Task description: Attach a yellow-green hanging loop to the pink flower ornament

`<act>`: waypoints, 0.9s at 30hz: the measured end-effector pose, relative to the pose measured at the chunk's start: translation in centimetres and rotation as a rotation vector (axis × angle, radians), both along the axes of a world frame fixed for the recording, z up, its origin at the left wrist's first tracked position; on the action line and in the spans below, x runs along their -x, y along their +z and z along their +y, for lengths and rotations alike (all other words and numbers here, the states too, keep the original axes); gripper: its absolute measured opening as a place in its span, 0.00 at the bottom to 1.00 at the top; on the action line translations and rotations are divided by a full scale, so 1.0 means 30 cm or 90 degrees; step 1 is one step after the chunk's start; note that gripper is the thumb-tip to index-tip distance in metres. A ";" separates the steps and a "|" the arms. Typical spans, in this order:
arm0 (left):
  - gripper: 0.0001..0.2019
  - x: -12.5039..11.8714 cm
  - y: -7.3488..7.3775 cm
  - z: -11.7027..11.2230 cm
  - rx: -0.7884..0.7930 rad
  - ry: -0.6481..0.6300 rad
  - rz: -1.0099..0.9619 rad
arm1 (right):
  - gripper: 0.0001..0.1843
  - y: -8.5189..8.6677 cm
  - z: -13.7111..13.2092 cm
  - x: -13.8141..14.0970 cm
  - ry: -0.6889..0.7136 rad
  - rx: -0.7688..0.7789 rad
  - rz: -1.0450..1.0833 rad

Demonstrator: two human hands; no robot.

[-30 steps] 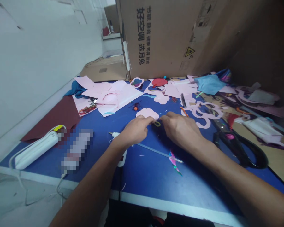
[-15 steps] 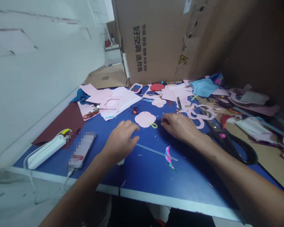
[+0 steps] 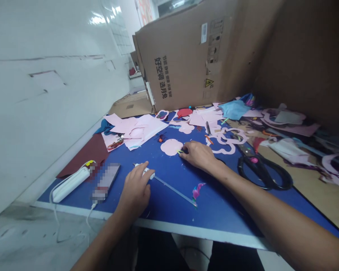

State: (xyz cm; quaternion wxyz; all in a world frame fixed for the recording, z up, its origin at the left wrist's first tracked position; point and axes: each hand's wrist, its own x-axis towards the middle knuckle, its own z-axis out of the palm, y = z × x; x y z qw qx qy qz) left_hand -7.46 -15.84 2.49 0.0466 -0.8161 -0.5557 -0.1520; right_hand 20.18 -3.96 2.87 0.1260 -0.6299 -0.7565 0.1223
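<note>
My left hand (image 3: 137,185) is closed over a white hot glue gun (image 3: 148,173); its nozzle points away to the left and a long clear glue stick (image 3: 172,187) runs out of its back. My right hand (image 3: 199,153) pinches a small yellow-green loop (image 3: 180,152) at the right edge of a pink scalloped paper cutout (image 3: 171,147), which lies flat. Its fingertips partly cover the loop. Near the end of the glue stick is a pink and teal scrap (image 3: 197,192). A dark red tangle with an orange bead (image 3: 160,139) sits behind the cutout.
Big black-handled scissors (image 3: 264,171) lie beside my right forearm. At left are a phone (image 3: 109,180) and a white power strip (image 3: 70,184) with cables. Paper sheets (image 3: 145,130), pink paper frames (image 3: 226,145) and scraps cover the back, before a large cardboard box (image 3: 183,64).
My right hand has moved left onto the loop and pinches it. My left hand has lowered onto the glue gun, whose stick has swung round. The camera view has shifted.
</note>
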 end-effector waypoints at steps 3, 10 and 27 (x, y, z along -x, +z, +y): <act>0.22 -0.066 0.059 0.016 0.023 -0.014 -0.049 | 0.16 0.002 0.011 0.000 -0.020 0.027 0.024; 0.20 -0.198 0.100 0.164 0.075 -0.001 -0.094 | 0.13 0.004 0.025 0.009 -0.036 0.063 0.029; 0.20 -0.250 0.023 0.307 0.086 0.023 -0.054 | 0.11 0.010 0.035 0.001 -0.048 0.083 0.135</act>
